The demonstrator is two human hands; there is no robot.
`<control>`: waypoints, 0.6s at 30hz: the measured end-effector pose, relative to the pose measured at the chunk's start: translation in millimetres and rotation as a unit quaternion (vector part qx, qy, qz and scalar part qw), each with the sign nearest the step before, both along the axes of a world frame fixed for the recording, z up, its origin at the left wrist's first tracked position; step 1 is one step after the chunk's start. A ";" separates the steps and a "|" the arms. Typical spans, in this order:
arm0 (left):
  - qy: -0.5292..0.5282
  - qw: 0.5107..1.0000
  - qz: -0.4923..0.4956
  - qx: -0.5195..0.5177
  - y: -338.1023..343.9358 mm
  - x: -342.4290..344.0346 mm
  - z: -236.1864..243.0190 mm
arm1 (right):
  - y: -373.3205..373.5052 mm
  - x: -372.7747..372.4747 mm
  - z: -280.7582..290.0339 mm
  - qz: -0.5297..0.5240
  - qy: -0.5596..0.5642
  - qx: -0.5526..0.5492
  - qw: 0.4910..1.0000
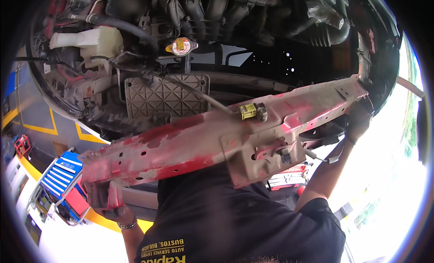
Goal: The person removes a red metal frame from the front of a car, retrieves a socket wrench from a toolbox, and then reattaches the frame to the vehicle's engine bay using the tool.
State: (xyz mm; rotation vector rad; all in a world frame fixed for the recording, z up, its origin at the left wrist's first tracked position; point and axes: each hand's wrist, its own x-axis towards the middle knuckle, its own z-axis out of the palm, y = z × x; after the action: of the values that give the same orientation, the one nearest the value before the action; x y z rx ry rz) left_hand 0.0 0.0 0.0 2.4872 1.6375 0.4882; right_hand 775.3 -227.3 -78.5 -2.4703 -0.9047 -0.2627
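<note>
A long metal crossmember [185, 143], patchy red and grey, lies diagonally over the front of an open engine bay, with a latch mechanism [280, 156] on its wide middle bracket. My left hand [116, 214], in a dark glove, grips its lower left end from beneath, partly hidden by the metal. My right hand [358, 118], also gloved, is closed on its upper right end. A yellow part [248, 111] with a dark hose or rod sits at the crossmember's upper middle. A thin cable hangs from the latch toward my right arm.
The engine bay [217, 14] holds hoses, a white reservoir [88, 43], a capped neck [181, 47] and a ribbed plate [167, 98]. A blue tool cabinet [58, 177] stands at left on the floor, a red toolbox [289, 177] below the bay. Glare fills the right.
</note>
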 end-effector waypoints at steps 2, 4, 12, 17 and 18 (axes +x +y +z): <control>-0.021 0.999 -0.005 0.034 2.7 2.3 -2.8 | -14.8 1.4 0.6 -0.023 -0.075 -0.070 0.994; -0.028 0.997 -0.039 0.060 8.3 0.3 -0.6 | -27.4 5.7 7.6 -0.049 -0.032 -0.066 0.996; 0.068 0.982 -0.163 0.070 37.0 -35.9 34.0 | -2.6 -43.1 24.3 -0.157 -0.074 -0.053 0.984; 0.282 0.947 -0.059 0.141 106.2 -2.1 94.3 | 14.4 -50.2 32.0 -0.185 -0.085 -0.071 0.976; 0.081 0.994 -0.071 0.034 118.3 25.1 98.5 | 13.4 -50.5 29.7 -0.135 -0.097 -0.041 0.985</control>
State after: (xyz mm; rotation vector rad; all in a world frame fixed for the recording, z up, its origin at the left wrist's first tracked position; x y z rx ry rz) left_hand 25.1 118.3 98.5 2.7355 1.5046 0.3385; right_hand 724.8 -213.9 -48.8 -2.6796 -0.6632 -0.5776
